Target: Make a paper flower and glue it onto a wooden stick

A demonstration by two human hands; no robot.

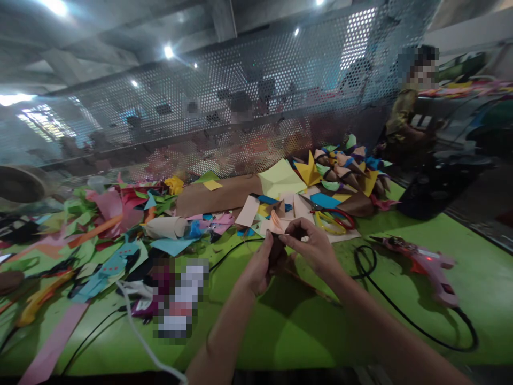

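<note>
Both my hands meet above the green table [304, 326] near its middle. My left hand [258, 267] is wrapped round a dark brown paper cone [276, 255]. My right hand [316, 248] pinches a small peach folded paper piece [277, 222] at the top of that cone. Red and yellow scissors [334, 219] lie just behind my right hand. A pink glue gun [428, 264] lies to the right, its black cord [401, 315] looping across the table.
A heap of finished paper cones [344, 168] sits at the back right. Coloured paper scraps [112, 224] cover the left side. Brown card [218, 195] and a yellow sheet [280, 176] lie behind. A perforated metal screen [248, 107] stands beyond. A seated person [409, 112] is at far right.
</note>
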